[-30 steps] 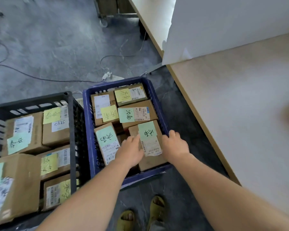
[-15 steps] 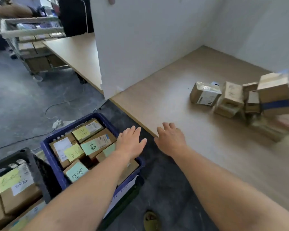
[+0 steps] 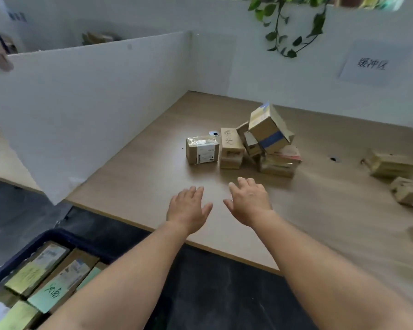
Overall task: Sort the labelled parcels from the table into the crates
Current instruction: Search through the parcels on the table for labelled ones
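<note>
1. Since half a second ago both hands have left the blue crate (image 3: 57,236) and now hover palm down over the tabletop (image 3: 134,186), just inside its near edge.
2. The left hand (image 3: 188,208) holds nothing; its grip is wide, fingers straight and spread.
3. The right hand (image 3: 248,201) is likewise empty, grip wide, fingers loosely extended toward the parcels.
4. The view has swung up: the black crate seen earlier is out of sight, and only a corner of the blue crate shows at lower left, filled with cardboard parcels bearing green and yellow notes (image 3: 47,296).
5. A pile of cardboard parcels (image 3: 267,144) sits near the middle of the tabletop, well apart from both hands. A taped parcel with a white label (image 3: 202,151) stands at its left, just beside an upright box with handwriting (image 3: 231,148); a box with a blue stripe (image 3: 270,132) lies tilted on top.
6. More flat parcels (image 3: 393,165) lie toward the right edge.
7. White partition boards (image 3: 93,91) wall the far and left edges. A paper sign with handwritten characters (image 3: 372,64) hangs on the back wall, with green vine leaves (image 3: 293,25) trailing above it.
8. The floor (image 3: 212,294) is dark.
</note>
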Action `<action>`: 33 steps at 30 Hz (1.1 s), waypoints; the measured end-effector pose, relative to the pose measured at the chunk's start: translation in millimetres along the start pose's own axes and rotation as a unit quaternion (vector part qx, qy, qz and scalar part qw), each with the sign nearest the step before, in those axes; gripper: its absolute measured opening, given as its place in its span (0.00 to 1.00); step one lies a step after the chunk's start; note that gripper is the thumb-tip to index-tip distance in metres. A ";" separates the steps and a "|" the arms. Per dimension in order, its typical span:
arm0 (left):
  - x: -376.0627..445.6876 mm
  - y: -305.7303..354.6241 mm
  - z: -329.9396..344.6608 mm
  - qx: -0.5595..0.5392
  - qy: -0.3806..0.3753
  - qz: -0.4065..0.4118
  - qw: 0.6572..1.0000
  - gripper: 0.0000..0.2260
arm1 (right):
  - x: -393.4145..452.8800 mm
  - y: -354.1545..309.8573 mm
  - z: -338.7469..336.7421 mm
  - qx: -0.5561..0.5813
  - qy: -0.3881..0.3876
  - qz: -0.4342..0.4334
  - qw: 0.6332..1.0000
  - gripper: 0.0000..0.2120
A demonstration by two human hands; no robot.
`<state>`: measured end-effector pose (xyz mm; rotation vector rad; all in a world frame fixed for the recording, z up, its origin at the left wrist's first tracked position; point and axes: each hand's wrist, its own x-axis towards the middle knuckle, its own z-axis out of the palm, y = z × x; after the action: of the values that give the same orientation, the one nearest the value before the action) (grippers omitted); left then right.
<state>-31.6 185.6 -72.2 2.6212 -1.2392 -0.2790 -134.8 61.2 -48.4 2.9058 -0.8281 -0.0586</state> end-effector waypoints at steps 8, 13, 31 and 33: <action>71.0 98.4 7.0 0.005 0.003 0.044 0.999 0.29 | 15.9 115.5 4.3 -0.001 0.004 0.063 0.998 0.23; 116.6 154.8 5.4 0.008 0.018 0.046 0.999 0.30 | 31.6 186.6 14.9 0.008 -0.001 0.081 0.997 0.23; 274.5 218.1 -48.9 -0.076 0.092 0.016 0.993 0.30 | 158.9 273.9 21.2 0.125 0.029 0.144 0.981 0.24; 294.2 216.5 -51.9 -0.075 0.087 0.011 0.993 0.30 | 181.7 273.7 21.1 0.207 0.013 0.172 0.963 0.25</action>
<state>7.1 -170.2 17.4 2.4451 -1.1419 -0.1298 -124.9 -267.6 -35.9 3.0631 -1.4852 0.2096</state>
